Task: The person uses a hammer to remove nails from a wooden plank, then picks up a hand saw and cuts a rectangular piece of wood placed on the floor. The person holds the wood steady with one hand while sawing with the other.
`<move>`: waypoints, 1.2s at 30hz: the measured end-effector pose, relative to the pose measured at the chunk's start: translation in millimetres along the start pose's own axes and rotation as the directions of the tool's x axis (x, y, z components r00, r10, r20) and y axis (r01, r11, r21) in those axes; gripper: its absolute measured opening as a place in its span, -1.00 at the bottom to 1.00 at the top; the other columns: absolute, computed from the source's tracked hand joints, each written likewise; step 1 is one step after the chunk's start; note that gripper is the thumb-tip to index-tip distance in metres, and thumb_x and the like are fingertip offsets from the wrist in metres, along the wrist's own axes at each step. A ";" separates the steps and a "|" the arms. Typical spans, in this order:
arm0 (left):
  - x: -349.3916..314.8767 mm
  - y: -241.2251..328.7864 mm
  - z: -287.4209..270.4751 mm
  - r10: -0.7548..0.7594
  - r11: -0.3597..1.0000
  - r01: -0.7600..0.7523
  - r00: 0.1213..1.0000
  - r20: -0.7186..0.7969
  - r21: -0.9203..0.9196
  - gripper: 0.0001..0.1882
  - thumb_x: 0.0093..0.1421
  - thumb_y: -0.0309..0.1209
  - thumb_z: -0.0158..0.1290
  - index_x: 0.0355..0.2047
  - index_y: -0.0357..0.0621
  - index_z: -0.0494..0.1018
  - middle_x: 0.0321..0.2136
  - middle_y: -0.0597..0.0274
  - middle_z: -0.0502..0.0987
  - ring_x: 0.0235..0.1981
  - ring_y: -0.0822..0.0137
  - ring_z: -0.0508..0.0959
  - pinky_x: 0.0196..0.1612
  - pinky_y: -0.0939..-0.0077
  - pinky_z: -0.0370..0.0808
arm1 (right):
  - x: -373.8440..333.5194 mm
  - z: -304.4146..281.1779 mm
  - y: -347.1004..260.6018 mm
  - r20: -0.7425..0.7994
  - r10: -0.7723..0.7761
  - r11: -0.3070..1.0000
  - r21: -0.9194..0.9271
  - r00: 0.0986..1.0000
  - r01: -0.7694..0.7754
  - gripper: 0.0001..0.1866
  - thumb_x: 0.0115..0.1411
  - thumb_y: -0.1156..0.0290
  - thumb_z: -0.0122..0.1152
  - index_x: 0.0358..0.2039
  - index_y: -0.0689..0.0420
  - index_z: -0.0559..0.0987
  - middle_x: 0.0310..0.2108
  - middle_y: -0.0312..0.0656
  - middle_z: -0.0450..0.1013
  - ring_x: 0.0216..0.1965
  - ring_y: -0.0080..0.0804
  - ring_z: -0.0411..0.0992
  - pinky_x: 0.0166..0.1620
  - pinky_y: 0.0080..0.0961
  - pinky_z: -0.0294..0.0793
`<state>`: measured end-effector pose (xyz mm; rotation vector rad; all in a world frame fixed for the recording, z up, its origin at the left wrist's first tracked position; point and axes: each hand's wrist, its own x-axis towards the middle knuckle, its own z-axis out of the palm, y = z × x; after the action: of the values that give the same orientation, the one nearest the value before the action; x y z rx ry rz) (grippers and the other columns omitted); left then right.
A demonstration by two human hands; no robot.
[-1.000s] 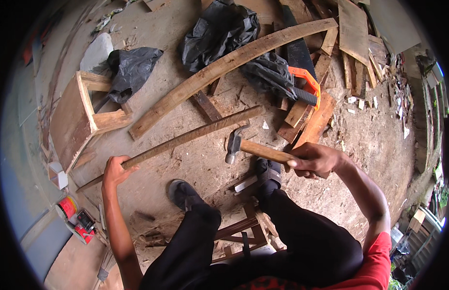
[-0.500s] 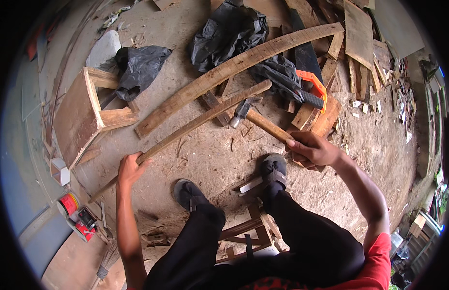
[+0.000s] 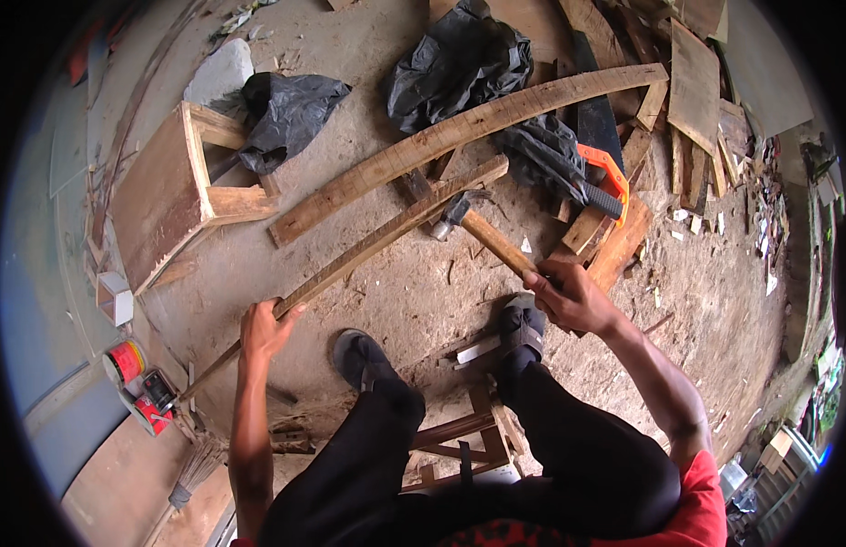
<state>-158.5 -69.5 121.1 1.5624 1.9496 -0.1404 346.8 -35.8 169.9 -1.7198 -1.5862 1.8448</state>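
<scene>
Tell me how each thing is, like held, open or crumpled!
Left hand: closed around the thin wooden strip
Right hand: closed around the hammer's handle
Hammer: held, head close to the strip; touching or not, I can't tell
Thin wooden strip: held, slanting
Long board: not held
Orange-handled saw: not held, partly covered
Big black plastic bag: crumpled
Wooden box: open on one side

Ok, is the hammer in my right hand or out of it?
In it: your right hand grips the hammer by its wooden handle.
</scene>
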 end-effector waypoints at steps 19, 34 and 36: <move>0.5 -47.6 -22.7 0.093 0.995 -0.092 0.995 -0.024 0.044 -0.52 0.09 0.01 0.33 -0.37 -0.23 0.63 -0.60 -0.01 0.57 -0.58 0.09 0.56 -0.38 0.18 0.47 | 13.0 -37.1 -11.1 0.296 0.016 0.991 -0.131 0.955 0.024 -0.54 0.41 0.04 0.13 -0.29 0.26 0.58 -0.64 -0.24 0.46 -0.61 -0.52 0.45 -0.54 -0.42 0.41; 35.8 3.0 -33.1 0.186 0.983 -0.186 0.980 0.069 -0.005 -0.40 0.13 0.17 0.26 -0.43 -0.25 0.62 -0.67 0.04 0.50 -0.60 0.23 0.50 -0.44 0.16 0.43 | -11.3 -49.3 -2.6 0.402 0.155 0.873 0.371 0.902 -0.316 -0.53 0.45 -0.08 -0.01 -0.16 0.16 0.39 -0.69 -0.50 0.16 -0.78 -0.71 0.11 -0.76 -0.65 0.07; 32.3 -0.1 -21.6 0.156 0.987 -0.152 0.982 0.105 -0.044 -0.35 0.14 0.21 0.23 -0.43 -0.27 0.60 -0.69 0.09 0.46 -0.60 0.28 0.46 -0.45 0.17 0.42 | -14.6 -40.7 0.4 0.348 0.134 0.865 0.415 0.928 -0.281 -0.53 0.44 -0.08 -0.01 -0.18 0.15 0.38 -0.68 -0.48 0.17 -0.78 -0.72 0.12 -0.77 -0.66 0.09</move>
<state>-170.5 -32.6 121.2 1.6407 1.7318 -0.1224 384.1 -23.5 187.9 -1.4835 -0.9383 2.4528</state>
